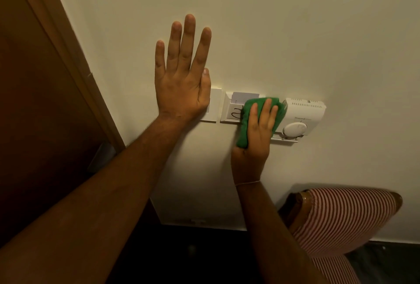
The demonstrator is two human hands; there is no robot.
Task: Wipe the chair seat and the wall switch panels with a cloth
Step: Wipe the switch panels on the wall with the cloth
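Cloth (pixel 244 122), green and bunched up, sits just right of the frame's centre, pressed against the wall under the right hand (pixel 256 138). That hand has its fingers spread over the cloth, holding it flat against the right part of the middle switch panel (pixel 231 110), which has a pale card (pixel 246 95) standing in a slot at its top. Just right of the cloth, touching it, is a white thermostat (pixel 303 116) with a round dial. To the left of the middle panel is another switch panel (pixel 214 106), half covered by the left hand (pixel 181 88). That hand is fully open and empty, palm flat on the cream wall (pixel 272 22), fingers pointing up. A thin string is tied round the right wrist. Down in the lower right corner stands the chair (pixel 341 220), with red and white striped upholstery and a brown wooden frame, close to the wall. A brown wooden door (pixel 34 101) fills the left edge of the frame.
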